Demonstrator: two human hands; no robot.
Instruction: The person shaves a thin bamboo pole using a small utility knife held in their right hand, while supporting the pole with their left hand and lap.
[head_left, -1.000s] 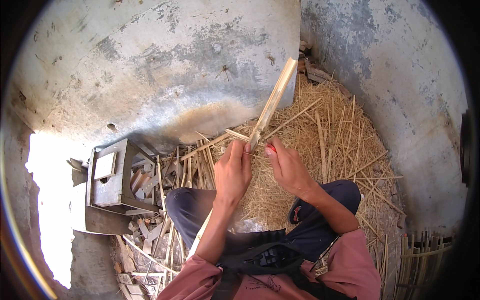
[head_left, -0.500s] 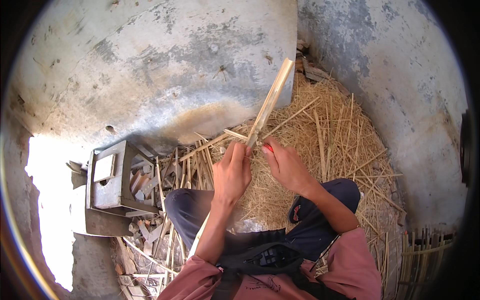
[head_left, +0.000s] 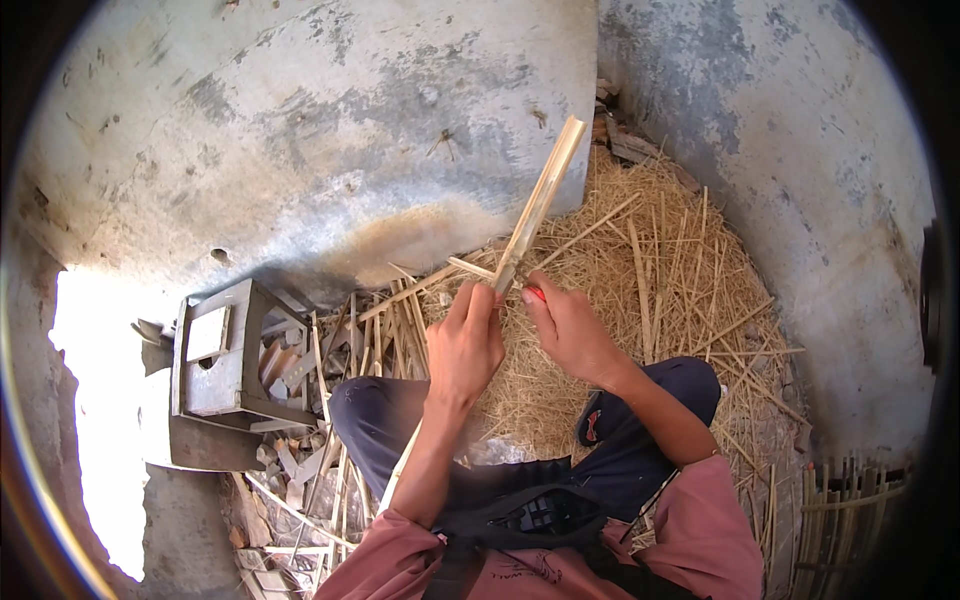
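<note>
Right, seated person splitting a bamboo strip (head_left: 540, 205) over the lap. Left hand (head_left: 465, 345) has its grip closed around the strip's lower part, fingers wrapped. Right hand (head_left: 570, 330) is pressed together on a small red-handled tool (head_left: 537, 294), blade hidden, set against the strip just beside the left fingers. The strip rises tilted up-right toward the wall (head_left: 300, 130), upper end free.

Judgement: to do this well, hold the strip steady, keep the blade running along the grain, keep the left fingers out of the blade's path, and use small pushes so the split doesn't wander off-centre.

Materials: strip is pale, flat, straight, fibrous, likely springy with sharp edges. Shavings and thin slivers (head_left: 660, 270) cover the floor, dry, straw-coloured, tangled. Wall is rough grey cement, patchy. A small grey wooden stool (head_left: 225, 350) lies tipped at the left among offcuts. Bundled sticks (head_left: 840, 500) at lower right.
</note>
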